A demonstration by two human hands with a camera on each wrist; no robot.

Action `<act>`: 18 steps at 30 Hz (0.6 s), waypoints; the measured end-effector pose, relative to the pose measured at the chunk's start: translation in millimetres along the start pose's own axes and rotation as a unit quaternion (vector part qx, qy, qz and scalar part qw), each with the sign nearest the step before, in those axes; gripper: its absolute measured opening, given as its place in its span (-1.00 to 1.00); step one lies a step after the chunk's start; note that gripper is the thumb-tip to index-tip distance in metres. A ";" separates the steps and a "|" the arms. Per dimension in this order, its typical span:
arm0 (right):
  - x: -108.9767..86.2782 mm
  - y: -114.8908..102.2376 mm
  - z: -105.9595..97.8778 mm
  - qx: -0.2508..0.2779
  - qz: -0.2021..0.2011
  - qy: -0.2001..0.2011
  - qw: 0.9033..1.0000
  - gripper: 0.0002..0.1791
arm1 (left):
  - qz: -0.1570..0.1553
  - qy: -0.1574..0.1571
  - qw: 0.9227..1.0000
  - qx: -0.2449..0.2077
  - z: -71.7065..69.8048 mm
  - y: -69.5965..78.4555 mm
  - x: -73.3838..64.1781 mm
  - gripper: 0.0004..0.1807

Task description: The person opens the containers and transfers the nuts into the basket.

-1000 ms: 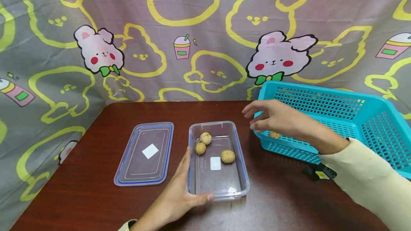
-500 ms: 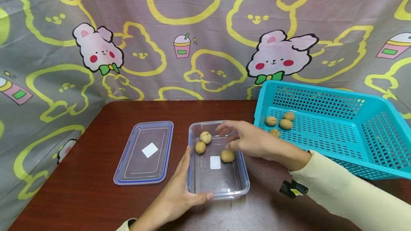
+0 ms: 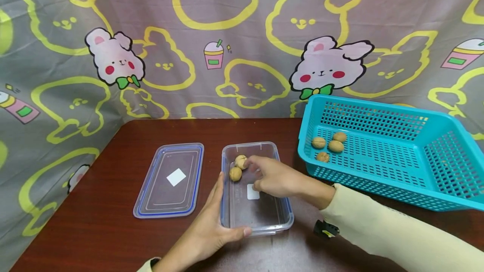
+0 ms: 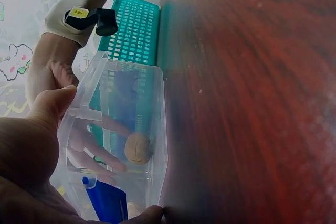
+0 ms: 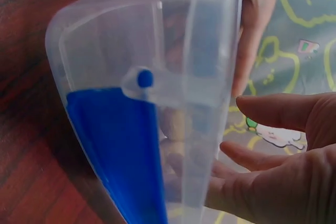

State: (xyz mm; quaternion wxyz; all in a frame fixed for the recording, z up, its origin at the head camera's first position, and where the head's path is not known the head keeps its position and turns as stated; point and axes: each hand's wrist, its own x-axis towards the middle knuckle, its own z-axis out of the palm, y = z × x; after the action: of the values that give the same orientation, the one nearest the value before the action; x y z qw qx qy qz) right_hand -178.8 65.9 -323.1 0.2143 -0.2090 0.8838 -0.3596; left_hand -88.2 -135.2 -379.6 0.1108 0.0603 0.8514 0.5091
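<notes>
An open clear plastic food container [image 3: 261, 219] stands on the table. My left hand [image 3: 209, 226] grips its near left corner, fingers along the left wall and thumb over the front rim. Two walnuts [image 3: 235, 174] sit against the container's left side. My right hand [image 3: 277, 177] reaches inside over the right wall, palm down, and hides the walnut there in the head view. In the left wrist view its extended fingers [image 4: 100, 153] point toward a walnut [image 4: 138, 148] on the container's floor. Thumb and fingers are spread apart in the right wrist view.
Left of the container lies its clear lid [image 3: 170, 198] with a blue seal and white label. A turquoise perforated basket [image 3: 382, 179] stands at the right, holding several walnuts [image 3: 336, 146] in its left part. A patterned curtain [image 3: 242, 53] hangs behind the table.
My right hand has moved left and down from above the basket's near left edge into the container. The left hand keeps its grip, and the container has not moved.
</notes>
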 end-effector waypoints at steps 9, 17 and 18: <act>3.0 0.6 11.9 -0.006 0.005 0.014 1.000 -0.44 | -0.005 -0.004 1.000 -0.001 -1.4 0.8 -0.5 0.55; 4.8 3.0 21.3 0.017 -0.004 0.024 1.000 -0.54 | -0.001 -0.003 1.000 -0.005 -1.8 0.5 0.0 0.55; 5.0 3.2 22.2 0.021 -0.002 0.025 0.999 -0.55 | 0.000 -0.002 1.000 -0.005 -1.9 0.5 0.0 0.55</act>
State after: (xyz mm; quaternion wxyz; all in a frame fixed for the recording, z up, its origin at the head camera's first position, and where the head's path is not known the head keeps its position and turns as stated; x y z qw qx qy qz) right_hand -171.8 53.2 -341.0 0.1958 -0.1967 0.8807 -0.3837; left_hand -88.7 -136.6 -378.3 0.1129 0.0609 0.8486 0.5132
